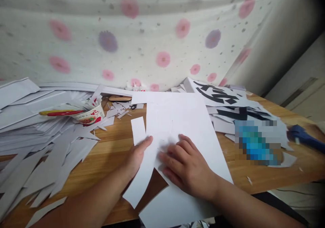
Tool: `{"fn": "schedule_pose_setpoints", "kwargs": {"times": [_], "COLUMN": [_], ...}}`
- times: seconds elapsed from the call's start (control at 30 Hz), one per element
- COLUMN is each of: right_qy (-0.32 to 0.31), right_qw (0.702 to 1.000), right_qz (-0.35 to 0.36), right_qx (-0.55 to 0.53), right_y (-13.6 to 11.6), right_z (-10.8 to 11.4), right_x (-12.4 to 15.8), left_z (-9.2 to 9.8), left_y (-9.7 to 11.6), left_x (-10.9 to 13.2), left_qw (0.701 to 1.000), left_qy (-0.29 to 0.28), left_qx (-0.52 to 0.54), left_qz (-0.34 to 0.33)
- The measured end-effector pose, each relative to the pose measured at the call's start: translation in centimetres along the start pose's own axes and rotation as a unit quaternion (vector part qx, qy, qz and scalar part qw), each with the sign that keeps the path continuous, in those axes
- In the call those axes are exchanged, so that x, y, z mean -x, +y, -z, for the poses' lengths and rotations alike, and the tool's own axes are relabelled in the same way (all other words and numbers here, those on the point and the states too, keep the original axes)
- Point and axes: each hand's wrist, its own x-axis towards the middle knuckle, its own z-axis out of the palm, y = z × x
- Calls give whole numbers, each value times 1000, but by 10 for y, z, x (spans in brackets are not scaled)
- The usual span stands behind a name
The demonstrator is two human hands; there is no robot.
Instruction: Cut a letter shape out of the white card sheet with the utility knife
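A large white card sheet (189, 119) lies across the front of the wooden table, with a curved cut-out at its near left. My left hand (137, 157) grips its left strip, thumb on top and fingers hidden underneath. My right hand (185, 163) rests on the sheet's middle, fingers bent and slightly apart, fingertips against the surface; nothing shows in it. A few thin dark marks or slits are visible near these fingertips. Beside my left thumb, a short white strip (138, 130) juts out at the left; whether it joins the sheet I cannot tell.
White offcuts (58, 146) pile up on the left. A paper cup (92, 116) there holds scraps and red and yellow handles. Sheets with black shapes (215, 94), a blurred blue item (256, 143) and a dark blue tool (304, 136) lie right. A flowered curtain (142, 45) hangs behind.
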Motion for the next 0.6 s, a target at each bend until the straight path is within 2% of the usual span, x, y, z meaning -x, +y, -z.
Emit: {"fn": "schedule_pose_setpoints", "kwargs": {"times": [0.13, 0.27, 0.6], "right_qy": [16, 18, 25], "right_qw": [1000, 999, 998], "right_qz": [-18, -31, -8], "right_qx": [4, 18, 61], "right_y": [-4, -5, -5], "right_z": [-3, -10, -17], "right_x": [-2, -3, -14], "left_z": [5, 12, 15], "left_y": [-2, -5, -10], "left_x": [3, 2, -3], "left_qw": [997, 994, 998], "left_qy": [-38, -62, -26], "left_qx": [41, 72, 53], "left_qz": [58, 54, 38]}}
